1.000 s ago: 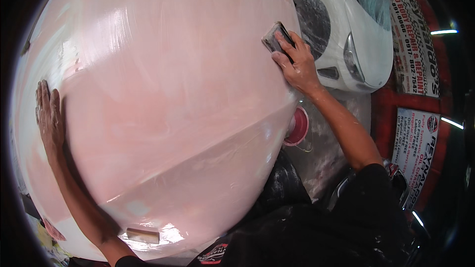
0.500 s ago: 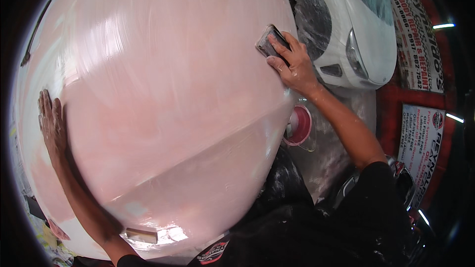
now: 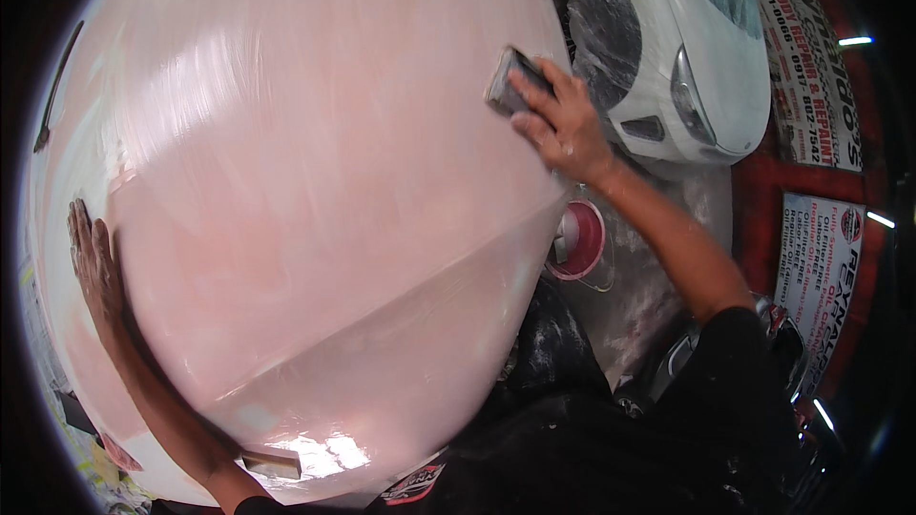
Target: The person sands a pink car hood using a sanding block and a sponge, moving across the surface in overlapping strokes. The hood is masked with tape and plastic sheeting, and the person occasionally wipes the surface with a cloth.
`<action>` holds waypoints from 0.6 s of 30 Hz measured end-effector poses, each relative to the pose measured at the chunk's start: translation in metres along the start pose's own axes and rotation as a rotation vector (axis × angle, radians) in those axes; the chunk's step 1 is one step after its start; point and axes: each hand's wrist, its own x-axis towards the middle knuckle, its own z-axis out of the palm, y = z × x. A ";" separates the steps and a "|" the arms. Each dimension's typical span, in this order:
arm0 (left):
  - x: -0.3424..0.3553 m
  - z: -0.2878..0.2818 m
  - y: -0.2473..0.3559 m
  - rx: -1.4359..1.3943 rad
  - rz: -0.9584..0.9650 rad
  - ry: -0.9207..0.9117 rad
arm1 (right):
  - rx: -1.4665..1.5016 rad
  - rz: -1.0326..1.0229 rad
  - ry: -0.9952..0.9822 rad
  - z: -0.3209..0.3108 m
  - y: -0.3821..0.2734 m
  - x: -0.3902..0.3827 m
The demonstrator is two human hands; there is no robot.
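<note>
A broad pink and white curved body panel (image 3: 334,191), streaked and glossy, fills much of the view. My right hand (image 3: 558,124) grips a dark sanding block (image 3: 501,86) against the panel near its right edge, fingers bent over the block. My left hand (image 3: 95,257) lies with fingers outstretched on the panel's pale left side, holding nothing. A small rectangular block (image 3: 272,463) rests low on the panel beside my left forearm, in a patch of glare.
Beyond the panel's right edge are a white car front (image 3: 716,105) and a pink bucket (image 3: 592,243) on a grey floor (image 3: 649,200). Printed signs (image 3: 816,57) stand along the red area at the right. A dark wiper (image 3: 57,86) shows at the far left.
My right hand and the block have shifted slightly left across the panel. The view has tilted a little; my left hand appears lower but still rests on the same pale side.
</note>
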 end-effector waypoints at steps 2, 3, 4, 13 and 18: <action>-0.004 -0.003 0.014 -0.049 -0.030 -0.016 | -0.021 0.017 -0.029 0.013 0.038 0.038; -0.002 0.001 0.018 -0.085 -0.028 -0.012 | -0.090 0.032 0.045 0.023 0.065 0.071; 0.004 0.006 0.025 -0.124 -0.017 -0.012 | -0.078 0.048 0.117 0.033 0.110 0.103; 0.008 0.022 -0.002 -0.109 0.050 -0.062 | 0.094 0.315 0.011 0.024 0.069 0.074; 0.015 0.008 -0.115 0.568 0.289 -0.101 | 0.156 0.031 0.032 -0.014 -0.004 -0.059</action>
